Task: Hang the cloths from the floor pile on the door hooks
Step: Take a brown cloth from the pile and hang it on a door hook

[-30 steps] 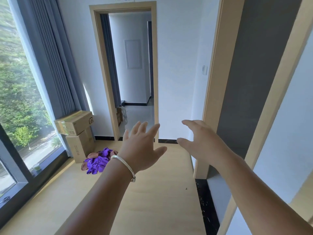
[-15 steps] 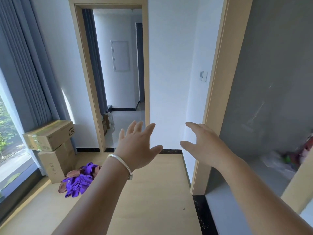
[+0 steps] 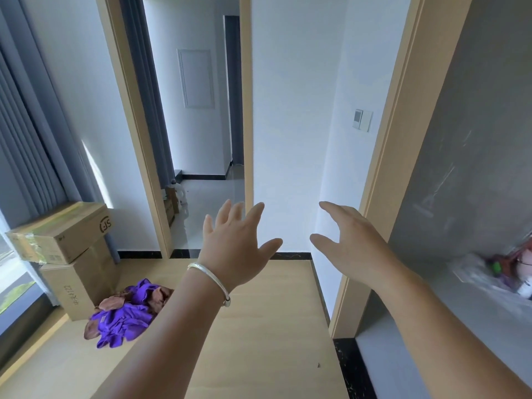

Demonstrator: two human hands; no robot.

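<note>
Both hands were up in front of us, fingers spread, nothing in either. Left hand [image 3: 236, 249] wore a silver bangle [image 3: 211, 279] at the wrist; right hand [image 3: 352, 247] sat beside it, apart. Cloth pile [image 3: 125, 316], purple with some brown pieces, lay on the wood floor [image 3: 259, 341] left of and below the left hand, touching the lower of two stacked cardboard boxes [image 3: 67, 250]. Open doorway [image 3: 201, 125] beyond the pile.
</note>
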